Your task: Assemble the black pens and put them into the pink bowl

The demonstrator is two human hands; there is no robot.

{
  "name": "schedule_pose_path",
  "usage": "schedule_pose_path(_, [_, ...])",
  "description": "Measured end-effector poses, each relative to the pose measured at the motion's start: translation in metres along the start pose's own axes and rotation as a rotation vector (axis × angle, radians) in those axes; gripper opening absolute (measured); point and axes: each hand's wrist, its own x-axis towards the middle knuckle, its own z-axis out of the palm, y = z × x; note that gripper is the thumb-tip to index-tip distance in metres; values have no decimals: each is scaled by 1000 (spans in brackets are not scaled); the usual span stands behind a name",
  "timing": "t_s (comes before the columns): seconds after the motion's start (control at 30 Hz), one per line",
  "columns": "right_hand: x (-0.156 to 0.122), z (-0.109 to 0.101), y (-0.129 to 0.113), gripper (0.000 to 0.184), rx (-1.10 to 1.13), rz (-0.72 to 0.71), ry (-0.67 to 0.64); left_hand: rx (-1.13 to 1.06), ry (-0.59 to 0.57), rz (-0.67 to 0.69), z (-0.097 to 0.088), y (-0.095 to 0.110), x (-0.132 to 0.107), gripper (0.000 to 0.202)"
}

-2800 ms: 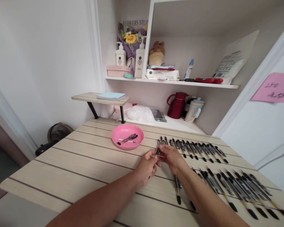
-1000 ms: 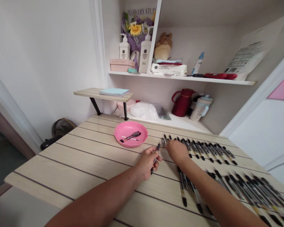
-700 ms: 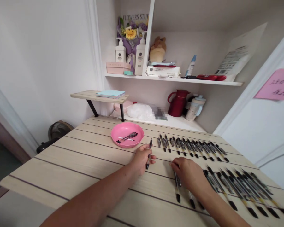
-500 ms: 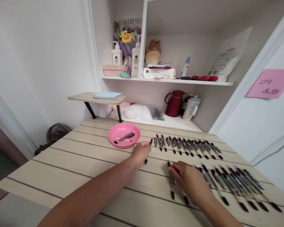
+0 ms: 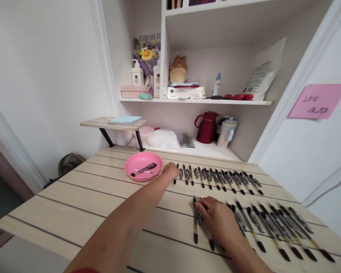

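Two rows of black pens lie on the slatted wooden table. My left hand [image 5: 171, 171] is closed around a pen [image 5: 175, 181] at the left end of the back row, and the hand covers part of it. Just left of that hand is a pink dish [image 5: 127, 175] holding a few pens [image 5: 144, 169] and a thin white stick. At the left end of the front row, my right hand [image 5: 217, 216] is closed, fingertips against a pen [image 5: 195, 222]. More pens lie under and beside this hand, partly hidden by it.
A small raised wooden stand [image 5: 93, 124] with papers is at the table's back left. Behind the table are a white plastic bag [image 5: 162, 139], a red jug [image 5: 207, 128] and a pale tumbler [image 5: 226, 132]. A shelf [image 5: 238, 102] with bottles and boxes hangs above.
My left hand has carried its pen up and away to the end of the back row. My right hand stays by the front row's left end. The camera view has shifted slightly.
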Motion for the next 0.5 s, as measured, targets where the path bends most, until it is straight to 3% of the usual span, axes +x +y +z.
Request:
schedule_pose_path(0.17, [0,-3,3,32,43,3,0,108,-26,-1,2,6,11,34])
schedule_pose_path(0.33, [0,-3,3,31,64,24,-31,123,-30,43,0,4,5,33])
schedule_pose_path(0.5, [-1,0,6,33,104,6,-33,44,0,126,-22,4,0,32])
